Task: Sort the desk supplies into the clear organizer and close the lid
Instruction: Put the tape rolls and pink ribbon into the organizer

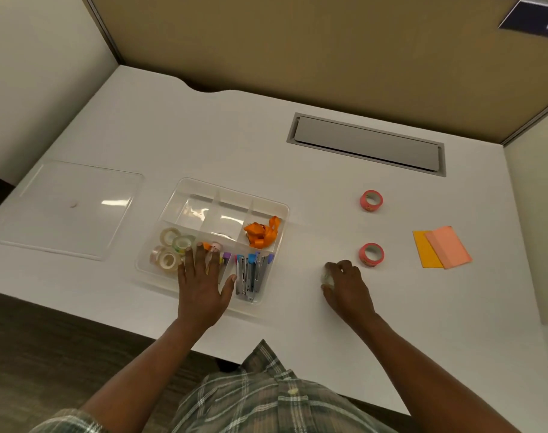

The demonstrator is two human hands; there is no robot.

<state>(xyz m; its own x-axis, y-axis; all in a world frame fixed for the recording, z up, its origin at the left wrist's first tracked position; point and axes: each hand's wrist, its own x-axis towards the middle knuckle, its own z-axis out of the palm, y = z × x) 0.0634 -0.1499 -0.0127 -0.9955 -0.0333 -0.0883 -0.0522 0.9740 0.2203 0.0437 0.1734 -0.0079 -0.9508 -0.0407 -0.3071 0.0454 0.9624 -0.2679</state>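
Note:
The clear organizer (268, 200) sits mid-desk with divided compartments. Its front left one holds several clear tape rolls (169, 250), the front right one several staplers (251, 273), and a back right one orange clips (261, 234). My left hand (204, 284) lies flat over the organizer's front middle compartment, fingers spread, holding nothing. My right hand (344, 285) is on the desk to the right, fingers curled around a pale tape roll (327, 278). Two pink tape rolls (371, 200) (371, 254) stand further right. The clear lid (70, 210) lies flat at the left.
Orange and pink sticky-note pads (441, 248) lie at the far right. A grey cable hatch (366, 143) is set into the desk at the back. Partition walls enclose the back and both sides. The desk's front edge runs just below my left hand.

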